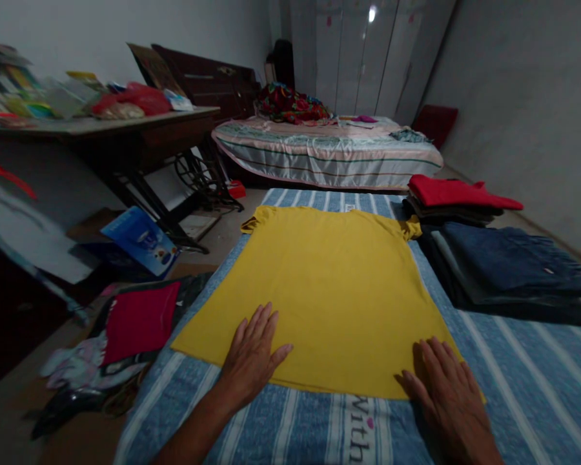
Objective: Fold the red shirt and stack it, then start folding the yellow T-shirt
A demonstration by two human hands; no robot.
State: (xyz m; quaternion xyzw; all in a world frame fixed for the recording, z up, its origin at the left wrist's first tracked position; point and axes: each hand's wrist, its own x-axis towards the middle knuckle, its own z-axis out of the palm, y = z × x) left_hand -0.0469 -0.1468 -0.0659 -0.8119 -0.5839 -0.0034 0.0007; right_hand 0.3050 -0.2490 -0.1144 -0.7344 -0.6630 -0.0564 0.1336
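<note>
A yellow t-shirt (329,284) lies spread flat on a blue and white striped bed sheet (523,387), its collar end away from me. My left hand (254,352) rests palm down on the near hem, left of centre, fingers stretched out. My right hand (448,391) lies flat on the shirt's near right corner, fingers also extended. Neither hand holds anything.
Folded dark blue clothes (503,265) and a red folded garment (458,192) are stacked at the right. A red cloth (138,320) and other clothes lie on the floor at the left. A sewing table (126,129) stands at the left, another bed (329,152) behind.
</note>
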